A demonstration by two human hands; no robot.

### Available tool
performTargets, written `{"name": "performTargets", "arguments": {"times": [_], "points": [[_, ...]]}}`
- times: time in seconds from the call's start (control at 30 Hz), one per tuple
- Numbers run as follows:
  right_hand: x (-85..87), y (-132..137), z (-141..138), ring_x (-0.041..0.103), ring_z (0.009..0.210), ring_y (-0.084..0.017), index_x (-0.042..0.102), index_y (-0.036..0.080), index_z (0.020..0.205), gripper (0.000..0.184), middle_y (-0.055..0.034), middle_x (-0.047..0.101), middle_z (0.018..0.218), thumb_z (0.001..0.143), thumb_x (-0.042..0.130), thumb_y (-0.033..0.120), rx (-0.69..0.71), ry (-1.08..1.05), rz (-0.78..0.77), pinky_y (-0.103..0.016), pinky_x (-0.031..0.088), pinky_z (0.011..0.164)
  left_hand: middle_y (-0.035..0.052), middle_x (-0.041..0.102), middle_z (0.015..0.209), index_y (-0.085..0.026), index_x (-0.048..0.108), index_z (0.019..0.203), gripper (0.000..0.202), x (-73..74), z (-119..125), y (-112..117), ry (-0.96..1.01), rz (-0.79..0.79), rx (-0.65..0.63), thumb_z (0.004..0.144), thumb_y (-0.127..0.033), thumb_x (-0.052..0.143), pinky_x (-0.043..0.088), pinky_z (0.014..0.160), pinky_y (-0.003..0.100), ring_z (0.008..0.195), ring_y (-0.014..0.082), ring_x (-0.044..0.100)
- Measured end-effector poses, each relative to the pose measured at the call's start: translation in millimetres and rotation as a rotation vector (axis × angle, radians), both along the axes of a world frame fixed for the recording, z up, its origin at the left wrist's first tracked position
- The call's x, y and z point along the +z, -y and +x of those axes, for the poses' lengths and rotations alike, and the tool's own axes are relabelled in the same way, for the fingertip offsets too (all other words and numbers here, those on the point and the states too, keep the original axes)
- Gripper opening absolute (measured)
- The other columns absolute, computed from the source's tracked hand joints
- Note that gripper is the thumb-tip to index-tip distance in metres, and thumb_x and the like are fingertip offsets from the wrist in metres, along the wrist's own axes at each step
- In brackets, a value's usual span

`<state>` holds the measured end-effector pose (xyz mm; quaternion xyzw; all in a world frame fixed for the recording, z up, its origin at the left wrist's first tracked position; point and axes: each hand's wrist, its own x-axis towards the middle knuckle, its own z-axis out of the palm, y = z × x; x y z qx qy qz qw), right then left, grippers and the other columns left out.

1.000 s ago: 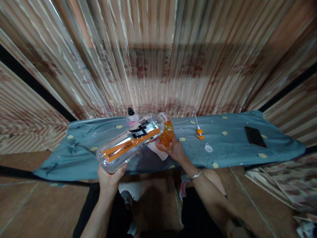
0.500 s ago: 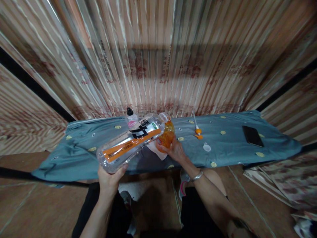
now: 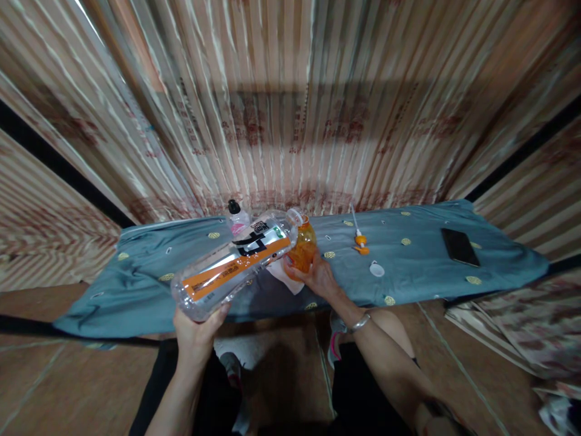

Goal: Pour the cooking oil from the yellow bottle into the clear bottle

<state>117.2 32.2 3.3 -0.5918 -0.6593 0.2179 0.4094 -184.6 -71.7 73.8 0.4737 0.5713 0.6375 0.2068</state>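
Pouring is apparently underway: clear bottle (image 3: 236,263) held tilted by curled left hand (image 3: 196,333), orange bottle (image 3: 305,247) clasped by curled right hand (image 3: 322,280), steady alignment presumably required next.

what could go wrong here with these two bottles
Liquid could miss and wet the cloth: the tilted clear bottle has its neck right at the top of the orange bottle.
The clear bottle might swing or slip, since the left hand holds it only near its base.
The orange bottle could tip if nudged, though the right hand steadies it.
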Motion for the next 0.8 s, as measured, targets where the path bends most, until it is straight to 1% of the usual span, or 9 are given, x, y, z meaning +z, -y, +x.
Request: {"name": "performTargets", "arguments": {"times": [0.13,0.3,0.37,0.43,0.47,0.53,0.63,0.7,0.8], "points": [[-1.3,0,0,0.093,0.116,-0.042,0.067,0.020,0.157,0.082,-0.0176,0.092,0.126,0.088,0.098,0.053,-0.003,-0.009,-0.009,-0.056,0.077,0.101,0.0165,0.087,0.116,-0.017,0.083,0.114,0.073,-0.2,0,-1,0.045,-0.015,-0.007,0.062,-0.063,0.106,0.069,0.115,0.058,0.107,0.0380,0.084],[0.0,1,1,0.093,0.116,-0.041,0.066,0.020,0.157,0.080,-0.0166,0.092,0.125,0.088,0.097,0.046,-0.007,0.010,-0.012,-0.054,0.077,0.100,0.0140,0.086,0.109,-0.018,0.083,0.111,0.066,-2.3,1,-1,0.040,0.006,-0.005,0.066,-0.062,0.103,0.069,0.116,0.059,0.111,0.0402,0.084],[2.2,1,1,0.093,0.117,-0.042,0.066,0.020,0.156,0.078,-0.0170,0.092,0.127,0.088,0.097,0.043,-0.002,0.024,-0.031,-0.055,0.077,0.101,0.0136,0.086,0.109,-0.017,0.084,0.111,0.064,0.6,4,3,0.034,-0.005,-0.009,0.067,-0.060,0.103,0.068,0.116,0.059,0.111,0.0401,0.084],[4.7,2,1,0.092,0.118,-0.043,0.066,0.018,0.156,0.077,-0.0188,0.092,0.128,0.089,0.096,0.040,-0.001,0.041,-0.066,-0.056,0.077,0.103,0.0144,0.087,0.115,-0.017,0.084,0.116,0.062,5.3,8,7,0.042,-0.022,-0.019,0.072,-0.056,0.102,0.067,0.119,0.059,0.112,0.0389,0.084],[5.9,2,1,0.092,0.119,-0.043,0.066,0.017,0.156,0.076,-0.0200,0.091,0.129,0.089,0.095,0.039,-0.002,0.048,-0.083,-0.057,0.077,0.104,0.0149,0.088,0.116,-0.017,0.085,0.115,0.059,7.3,10,9,0.051,-0.028,-0.022,0.073,-0.054,0.102,0.067,0.120,0.059,0.112,0.0386,0.084],[7.4,2,1,0.092,0.121,-0.044,0.066,0.014,0.156,0.075,-0.0222,0.091,0.129,0.090,0.094,0.037,-0.003,0.060,-0.106,-0.057,0.076,0.105,0.0149,0.087,0.118,-0.017,0.084,0.115,0.059,8.5,11,10,0.056,-0.041,-0.024,0.073,-0.055,0.102,0.066,0.122,0.059,0.115,0.0387,0.084],[8.0,2,1,0.092,0.120,-0.045,0.068,0.015,0.154,0.072,-0.0220,0.091,0.129,0.090,0.094,0.037,-0.008,0.072,-0.099,-0.058,0.076,0.105,0.0150,0.087,0.118,-0.018,0.084,0.116,0.062,1.2,5,6,0.045,-0.042,-0.012,0.072,-0.059,0.100,0.068,0.119,0.059,0.117,0.0397,0.084],[7.8,2,1,0.092,0.118,-0.044,0.069,0.018,0.153,0.073,-0.0197,0.091,0.128,0.088,0.095,0.037,-0.009,0.069,-0.077,-0.057,0.076,0.103,0.0151,0.087,0.116,-0.018,0.083,0.113,0.066,-6.2,0,2,0.035,-0.014,-0.005,0.066,-0.061,0.102,0.070,0.113,0.058,0.112,0.0400,0.085],[7.6,2,0,0.093,0.116,-0.044,0.067,0.018,0.156,0.078,-0.0184,0.092,0.126,0.087,0.097,0.038,-0.002,0.050,-0.056,-0.056,0.077,0.102,0.0149,0.088,0.114,-0.018,0.082,0.112,0.067,-11.6,-3,-1,0.007,0.000,0.003,0.067,-0.064,0.102,0.072,0.109,0.058,0.108,0.0390,0.086]]}}
